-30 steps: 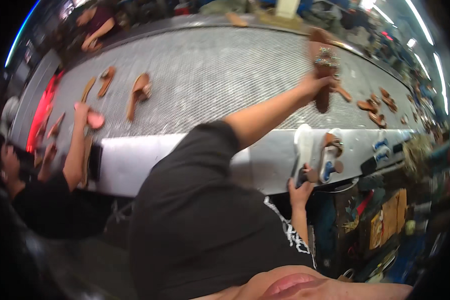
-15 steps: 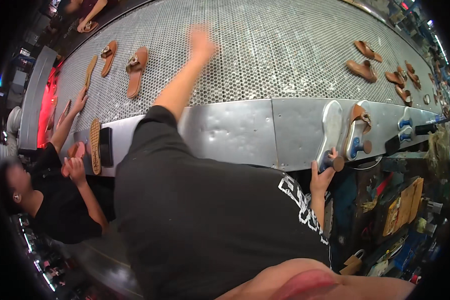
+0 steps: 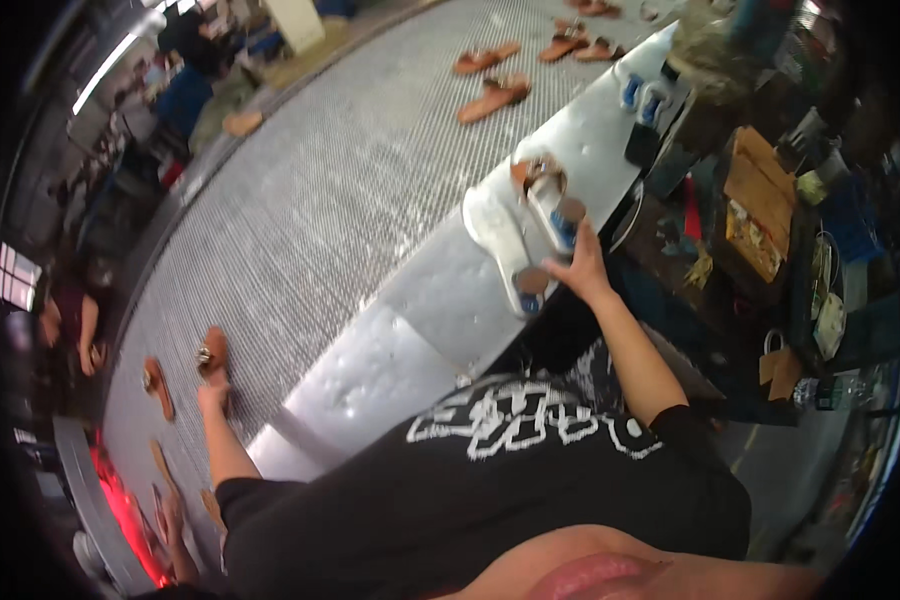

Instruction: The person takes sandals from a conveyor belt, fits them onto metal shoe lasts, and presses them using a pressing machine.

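My left hand [image 3: 213, 396], slightly blurred, reaches onto the mesh belt and closes round the heel end of a brown slide sandal [image 3: 210, 356] with a beaded strap. A second slide sandal [image 3: 156, 386] lies just left of it. My right hand [image 3: 584, 270] is spread, thumb apart from the fingers, at the near ends of two white shoe forms. Its thumb points to the round brown knob of the bare form [image 3: 497, 228]. Its fingers are by the knob of the other form [image 3: 548, 208], which carries a brown sandal [image 3: 538, 176]. Whether they touch the knobs is unclear.
The mesh belt [image 3: 270, 230] runs along a dented metal ledge [image 3: 370, 370]. Several brown sandals [image 3: 495, 95] lie farther up the belt. More blue-and-white forms [image 3: 653, 103] stand along the ledge. A co-worker's hand [image 3: 170, 520] is at lower left, near a red glow. A cluttered bench [image 3: 690, 240] stands at right.
The view has swung round to the right. My left hand has gone from over the belt to the sandal. My right hand has let go of the bare form's knob and spread.
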The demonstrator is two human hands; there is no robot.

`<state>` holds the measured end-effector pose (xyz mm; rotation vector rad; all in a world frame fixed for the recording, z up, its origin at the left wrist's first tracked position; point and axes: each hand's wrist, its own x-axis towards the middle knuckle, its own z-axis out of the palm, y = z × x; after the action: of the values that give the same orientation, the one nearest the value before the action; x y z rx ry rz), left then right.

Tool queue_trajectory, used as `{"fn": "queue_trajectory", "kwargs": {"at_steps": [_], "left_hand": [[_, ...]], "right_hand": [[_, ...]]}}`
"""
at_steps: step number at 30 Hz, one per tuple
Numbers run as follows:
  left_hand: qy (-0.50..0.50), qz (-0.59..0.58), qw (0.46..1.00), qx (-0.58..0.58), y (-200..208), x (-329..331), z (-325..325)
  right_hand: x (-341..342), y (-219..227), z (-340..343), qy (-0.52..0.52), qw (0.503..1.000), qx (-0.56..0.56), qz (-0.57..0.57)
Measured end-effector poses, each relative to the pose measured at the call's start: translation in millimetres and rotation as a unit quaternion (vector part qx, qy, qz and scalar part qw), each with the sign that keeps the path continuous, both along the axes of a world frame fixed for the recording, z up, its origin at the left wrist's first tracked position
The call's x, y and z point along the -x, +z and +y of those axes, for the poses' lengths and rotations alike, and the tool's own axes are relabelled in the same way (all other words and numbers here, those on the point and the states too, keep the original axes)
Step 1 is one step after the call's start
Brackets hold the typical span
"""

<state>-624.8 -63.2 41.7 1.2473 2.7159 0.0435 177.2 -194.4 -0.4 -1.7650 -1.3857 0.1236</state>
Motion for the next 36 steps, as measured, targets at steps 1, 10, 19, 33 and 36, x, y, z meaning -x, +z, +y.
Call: {"fn": "queue_trajectory", "kwargs": {"at_steps": [1,10,19,33,36], "left_hand": [[-0.045,-0.057,0.997,-0.021,13.2,-33.4,34.8],[-0.406,-0.821,0.396,-0.061,66.9,-442.5,-24.0],[-0.126,-0.936,0.259,0.205,85.4,-613.7,-12.7],[-0.603,-0.724,0.326,0.078,98.0,-672.8,-176.4],[-0.638,-0.671,0.344,0.158,110.2,-648.3,-152.1]], "right_hand": [[-10.4,-2.1,6.6,-0.034,0.996,0.042,-0.077],[32.3,53.9,-6.4,-0.004,0.893,-0.184,0.411],[92.8,114.7,-84.9,0.064,0.942,-0.221,0.245],[61.0,131.0,-171.8,-0.054,0.96,-0.262,0.086],[4.3,133.6,-177.3,-0.073,0.956,-0.283,-0.038]]}}
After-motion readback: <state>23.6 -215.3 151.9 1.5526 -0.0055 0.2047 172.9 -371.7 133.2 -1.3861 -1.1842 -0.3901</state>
